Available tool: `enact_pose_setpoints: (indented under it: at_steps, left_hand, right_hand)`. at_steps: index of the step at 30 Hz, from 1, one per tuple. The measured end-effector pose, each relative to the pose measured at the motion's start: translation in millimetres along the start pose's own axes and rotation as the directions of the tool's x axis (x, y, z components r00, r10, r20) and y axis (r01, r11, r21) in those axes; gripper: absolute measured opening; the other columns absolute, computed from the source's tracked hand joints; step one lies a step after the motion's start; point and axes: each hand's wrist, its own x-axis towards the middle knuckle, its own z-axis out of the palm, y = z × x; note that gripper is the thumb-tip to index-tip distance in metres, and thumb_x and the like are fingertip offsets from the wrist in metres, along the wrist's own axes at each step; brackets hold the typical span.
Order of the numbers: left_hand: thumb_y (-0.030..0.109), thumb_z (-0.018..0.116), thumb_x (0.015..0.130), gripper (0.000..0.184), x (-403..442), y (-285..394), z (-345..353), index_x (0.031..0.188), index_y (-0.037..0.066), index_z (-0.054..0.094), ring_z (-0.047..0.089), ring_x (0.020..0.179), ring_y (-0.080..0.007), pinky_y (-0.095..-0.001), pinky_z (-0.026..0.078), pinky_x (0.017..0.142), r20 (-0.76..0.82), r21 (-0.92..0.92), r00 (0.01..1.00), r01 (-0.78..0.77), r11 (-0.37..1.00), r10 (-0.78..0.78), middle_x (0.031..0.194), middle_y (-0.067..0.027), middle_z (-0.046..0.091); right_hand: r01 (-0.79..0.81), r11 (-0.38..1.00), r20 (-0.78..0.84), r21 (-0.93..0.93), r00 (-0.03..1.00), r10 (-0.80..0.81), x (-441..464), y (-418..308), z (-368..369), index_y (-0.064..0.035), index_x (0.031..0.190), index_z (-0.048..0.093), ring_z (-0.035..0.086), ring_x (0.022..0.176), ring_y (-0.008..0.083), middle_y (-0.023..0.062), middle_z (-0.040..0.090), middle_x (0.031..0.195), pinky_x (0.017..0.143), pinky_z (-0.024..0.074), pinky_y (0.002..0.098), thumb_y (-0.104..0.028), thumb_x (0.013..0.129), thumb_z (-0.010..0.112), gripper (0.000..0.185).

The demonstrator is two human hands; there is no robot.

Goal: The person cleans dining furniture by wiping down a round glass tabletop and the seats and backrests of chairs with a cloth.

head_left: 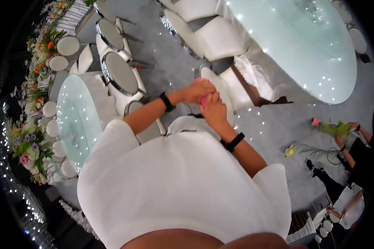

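Observation:
Both hands meet at the chair back near the middle of the view. My left hand is closed on a pink cloth, part of which also shows above its knuckles. Just below and to the right, my right hand has its fingers wrapped on the same bunched cloth. Behind the hands is a white chair with a rounded back. Most of the cloth is hidden by the fingers, and a dark band circles each wrist.
A large glass-topped round table stands at upper right, a smaller one at left. White chairs surround them. Flower arrangements line the far left. People are at right, one with a green cloth.

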Motion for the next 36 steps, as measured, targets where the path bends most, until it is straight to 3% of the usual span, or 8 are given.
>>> enact_pose_setpoints:
  at_steps: [7,13,19,25,27,31,33,36]
  left_hand:
    - [0.02,0.085,0.06,0.069,10,-6,-12,0.122,0.012,0.057,0.053,0.118,-0.0274,-0.0403,0.036,0.104,0.073,0.01,0.997,0.033,0.999,-0.033,0.119,-0.0065,0.06]
    - [0.022,0.084,0.062,0.067,16,-28,-19,0.123,0.012,0.057,0.054,0.118,-0.0278,-0.0401,0.037,0.103,0.166,-0.055,0.986,0.005,0.998,0.005,0.12,-0.007,0.06]
    - [0.018,0.083,0.059,0.066,25,-56,-30,0.118,0.004,0.055,0.058,0.107,-0.0353,-0.0426,0.046,0.092,0.162,-0.193,0.976,-0.115,0.974,0.147,0.111,-0.015,0.061]
    - [0.02,0.082,0.063,0.062,30,-96,-35,0.117,0.005,0.054,0.058,0.108,-0.0363,-0.042,0.045,0.093,0.155,-0.317,0.979,-0.074,0.946,0.128,0.112,-0.0165,0.061]
    - [0.02,0.081,0.065,0.063,31,-114,-29,0.119,0.006,0.053,0.057,0.109,-0.0365,-0.0419,0.045,0.093,0.349,-0.375,0.928,0.012,0.927,0.129,0.112,-0.0169,0.061]
    - [0.019,0.08,0.066,0.061,18,-161,-17,0.118,0.006,0.052,0.057,0.108,-0.0359,-0.0428,0.046,0.091,0.234,-0.475,0.957,-0.04,0.879,0.169,0.111,-0.0167,0.061]
    - [0.019,0.081,0.067,0.058,13,-184,-5,0.117,0.009,0.052,0.057,0.105,-0.0348,-0.0449,0.045,0.091,0.076,-0.508,0.977,-0.133,0.851,0.198,0.11,-0.0157,0.061]
    - [0.013,0.078,0.069,0.055,-5,-216,24,0.116,0.007,0.049,0.054,0.102,-0.0374,-0.0447,0.045,0.087,-0.113,-0.428,0.99,-0.122,0.896,0.08,0.106,-0.0138,0.059]
  right_hand:
    - [0.021,0.997,-0.006,0.07,1.0,-0.021,13,7,-2,-0.003,0.105,0.048,0.068,0.078,0.0259,0.0134,0.056,0.097,0.061,0.0574,0.036,-0.038,0.072,0.082,0.06]
    - [0.019,0.973,0.107,0.232,0.993,-0.045,30,18,-12,-0.0032,0.109,0.049,0.067,0.084,0.0294,0.0153,0.057,0.104,0.064,0.0574,0.0394,-0.034,0.068,0.084,0.062]
    - [-0.125,0.946,0.211,0.3,0.975,0.062,55,12,-6,0.0044,0.12,0.044,0.068,0.093,0.0363,0.0232,0.058,0.116,0.071,0.0572,0.047,-0.039,0.074,0.079,0.072]
    - [-0.19,0.946,0.202,0.264,0.97,0.138,79,-1,10,0.0026,0.122,0.042,0.065,0.1,0.0378,0.0218,0.057,0.117,0.072,0.0559,0.0489,-0.042,0.078,0.076,0.071]
    - [-0.186,0.959,0.224,0.213,0.965,0.138,91,-5,9,0.002,0.122,0.043,0.065,0.098,0.0387,0.0218,0.057,0.116,0.072,0.0552,0.05,-0.042,0.079,0.076,0.07]
    - [-0.246,0.949,0.235,0.199,0.952,0.197,126,-20,16,-0.0002,0.122,0.043,0.065,0.093,0.0412,0.0224,0.058,0.114,0.073,0.0534,0.0522,-0.043,0.082,0.073,0.066]
    - [-0.233,0.958,0.213,0.165,0.957,0.197,146,-26,26,-0.0012,0.121,0.044,0.065,0.092,0.0416,0.0224,0.059,0.112,0.073,0.0532,0.052,-0.043,0.085,0.07,0.061]
    - [-0.206,0.973,0.173,0.105,0.967,0.186,171,-30,43,-0.001,0.116,0.047,0.066,0.089,0.0391,0.0205,0.059,0.109,0.072,0.0531,0.0501,-0.043,0.091,0.063,0.052]
